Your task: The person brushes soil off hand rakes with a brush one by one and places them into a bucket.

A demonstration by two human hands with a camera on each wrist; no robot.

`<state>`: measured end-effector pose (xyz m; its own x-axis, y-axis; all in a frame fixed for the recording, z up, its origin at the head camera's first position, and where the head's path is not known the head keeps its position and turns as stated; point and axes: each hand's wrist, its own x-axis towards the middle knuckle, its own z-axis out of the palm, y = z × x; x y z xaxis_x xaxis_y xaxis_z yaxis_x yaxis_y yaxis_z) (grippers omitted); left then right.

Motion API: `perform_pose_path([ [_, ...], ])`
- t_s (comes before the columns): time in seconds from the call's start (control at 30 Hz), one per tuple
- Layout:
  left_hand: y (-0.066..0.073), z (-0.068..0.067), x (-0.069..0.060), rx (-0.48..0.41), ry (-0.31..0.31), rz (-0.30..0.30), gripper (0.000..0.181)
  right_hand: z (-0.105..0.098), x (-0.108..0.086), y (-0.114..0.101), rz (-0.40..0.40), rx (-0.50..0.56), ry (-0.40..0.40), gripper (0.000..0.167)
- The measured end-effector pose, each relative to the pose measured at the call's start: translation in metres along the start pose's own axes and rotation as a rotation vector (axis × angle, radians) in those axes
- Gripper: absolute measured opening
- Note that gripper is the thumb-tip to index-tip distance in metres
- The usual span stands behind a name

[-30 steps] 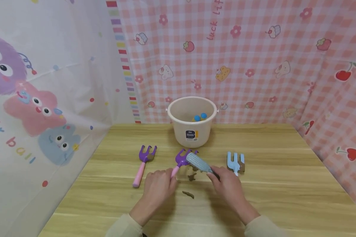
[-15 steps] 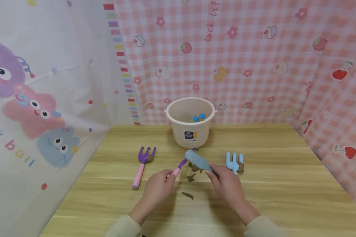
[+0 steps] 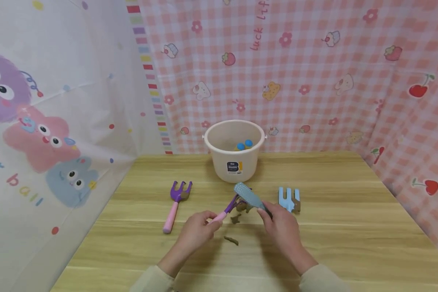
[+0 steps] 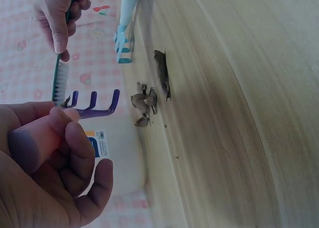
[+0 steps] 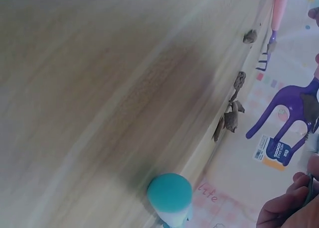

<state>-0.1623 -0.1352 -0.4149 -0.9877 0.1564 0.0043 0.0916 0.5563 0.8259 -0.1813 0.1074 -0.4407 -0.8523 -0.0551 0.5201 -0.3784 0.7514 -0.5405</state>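
My left hand grips the pink handle of a small purple toy hand rake, its tines raised over the table. A grey-green scrubbing brush is pinched in my right hand. Its white bristles lie against the rake's tines in the left wrist view. Brown mud clings to the rake's head. Below the tools, several brown clumps lie on the tabletop, one long piece nearer to me.
A beige bucket stands at the back, with blue round-topped things inside. Another pink-handled purple rake lies at left, a light-blue rake at right, both with brown smears. Patterned cloths hang behind and beside the wooden table.
The rake in my left hand has turned from facing up to edge-on and shifted slightly right. The brush in my right hand has also moved a little right. The things on the table stay put.
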Motion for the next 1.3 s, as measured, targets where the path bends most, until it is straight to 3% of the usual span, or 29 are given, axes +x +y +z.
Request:
perform_pose_path([
  [0.2,-0.001,0.000,0.001,0.018,-0.014,-0.010,0.028,-0.004,0.002,0.000,0.033,0.004,-0.003,0.027],
  [0.37,-0.003,-0.004,0.002,-0.010,-0.025,-0.031,0.028,-0.006,0.003,-0.003,0.013,0.030,0.006,0.024],
  [0.6,-0.003,-0.007,0.004,-0.045,-0.040,-0.041,0.027,0.001,-0.001,-0.010,-0.047,0.053,-0.121,0.031],
  [1.0,0.001,-0.003,0.000,-0.047,-0.082,-0.014,0.034,0.006,-0.003,-0.004,-0.011,0.013,-0.066,0.031],
  [1.2,-0.002,-0.004,0.003,-0.048,-0.066,-0.049,0.034,0.002,-0.003,-0.007,0.043,0.048,-0.078,0.031],
  [1.3,-0.003,-0.006,0.004,-0.049,-0.058,-0.051,0.033,0.002,-0.003,-0.012,0.029,0.073,-0.108,0.031],
])
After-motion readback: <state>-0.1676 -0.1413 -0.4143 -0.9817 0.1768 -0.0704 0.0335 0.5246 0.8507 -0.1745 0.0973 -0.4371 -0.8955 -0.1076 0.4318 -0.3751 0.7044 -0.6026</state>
